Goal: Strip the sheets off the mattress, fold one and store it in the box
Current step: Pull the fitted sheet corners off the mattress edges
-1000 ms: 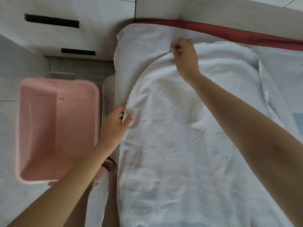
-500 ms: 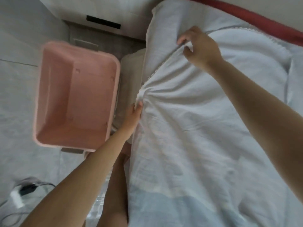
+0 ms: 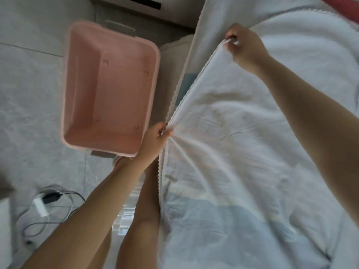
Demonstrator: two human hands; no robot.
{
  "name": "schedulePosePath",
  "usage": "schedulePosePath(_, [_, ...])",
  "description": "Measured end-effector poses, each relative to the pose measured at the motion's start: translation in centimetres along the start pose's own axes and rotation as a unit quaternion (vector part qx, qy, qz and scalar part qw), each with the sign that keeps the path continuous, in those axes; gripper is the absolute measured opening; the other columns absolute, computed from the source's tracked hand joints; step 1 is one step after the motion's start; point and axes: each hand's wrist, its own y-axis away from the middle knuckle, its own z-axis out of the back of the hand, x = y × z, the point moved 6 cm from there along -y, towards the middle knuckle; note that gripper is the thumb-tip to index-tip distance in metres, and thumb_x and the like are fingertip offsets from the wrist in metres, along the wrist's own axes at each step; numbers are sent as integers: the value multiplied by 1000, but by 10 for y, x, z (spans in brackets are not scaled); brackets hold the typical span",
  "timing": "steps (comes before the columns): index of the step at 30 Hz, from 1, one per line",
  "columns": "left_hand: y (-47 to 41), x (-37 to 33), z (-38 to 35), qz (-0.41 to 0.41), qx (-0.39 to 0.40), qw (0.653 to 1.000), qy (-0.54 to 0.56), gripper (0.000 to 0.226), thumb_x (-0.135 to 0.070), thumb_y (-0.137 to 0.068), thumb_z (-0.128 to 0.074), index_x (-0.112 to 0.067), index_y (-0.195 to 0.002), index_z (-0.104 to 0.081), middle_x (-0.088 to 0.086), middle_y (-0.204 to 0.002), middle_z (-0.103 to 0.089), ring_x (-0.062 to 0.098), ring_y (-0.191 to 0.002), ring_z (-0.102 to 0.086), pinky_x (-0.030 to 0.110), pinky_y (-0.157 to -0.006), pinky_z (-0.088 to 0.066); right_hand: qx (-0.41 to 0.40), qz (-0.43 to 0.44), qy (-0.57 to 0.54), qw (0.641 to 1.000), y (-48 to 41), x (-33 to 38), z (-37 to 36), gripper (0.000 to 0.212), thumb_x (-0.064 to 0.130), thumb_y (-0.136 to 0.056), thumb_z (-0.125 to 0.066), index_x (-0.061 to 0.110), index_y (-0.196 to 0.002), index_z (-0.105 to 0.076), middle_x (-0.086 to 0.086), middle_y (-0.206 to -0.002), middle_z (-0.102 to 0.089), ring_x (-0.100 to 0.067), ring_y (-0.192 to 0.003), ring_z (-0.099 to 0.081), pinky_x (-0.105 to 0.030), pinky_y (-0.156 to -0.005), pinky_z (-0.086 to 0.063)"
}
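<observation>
On the grey floor [image 3: 29,113], near left, a white charger [image 3: 39,207] and a black plug [image 3: 50,197] lie among looped cables [image 3: 74,195] (all rather blurred). At the far edge stands a white cabinet [image 3: 174,10] with a dark slot [image 3: 141,1], and there is a red strip [image 3: 343,6] far right.

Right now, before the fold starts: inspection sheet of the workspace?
Surface: bed, rumpled white and pale blue bedding.
Job's things: sheet, its left edge pulled taut between the hands; pink box on the floor beside the bed, nothing in it.
Clutter: nothing seen.
Hands: left hand pinches the sheet's edge next to the box; right hand pinches the same edge farther up the bed.
Cables: charger with loose cable on the floor, left of the person's legs.
Surroundings: floor, pale tile; drawer unit beyond the box.
</observation>
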Motion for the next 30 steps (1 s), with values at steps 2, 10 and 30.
schedulePosePath(2, [-4,0,1,3,3,1000,6,26,-24,-91,-59,-27,-68,-50,-5,-59,-42,7,-56,-37,23,-56,-26,-40,-4,-8,999,-4,4,1,23,19,-91,-46,8,-109,-55,-11,-110,-61,-24,-98,-55,-26,-73,-35])
schedulePosePath(10, [20,18,-22,79,122,989,-3,43,-25,-91,-60,-17,-61,-31,-4,-59,-22,5,-52,-22,18,-50,-23,-153,-41,-96,983,3,18,-23,22,7,-82,-44,12,-99,-56,-3,-109,-48,-4,-78,-45,-10,-70,-39])
schedulePosePath(30, [151,72,-24,226,242,943,-36,19,-25,-89,-63,-22,-106,-55,-5,-95,-58,8,-83,-55,20,-70,-45,174,-526,-522,648,503,115,-317,22,9,-97,-44,-2,-109,-59,-8,-79,-60,-5,-58,-55,-9,-48,-40])
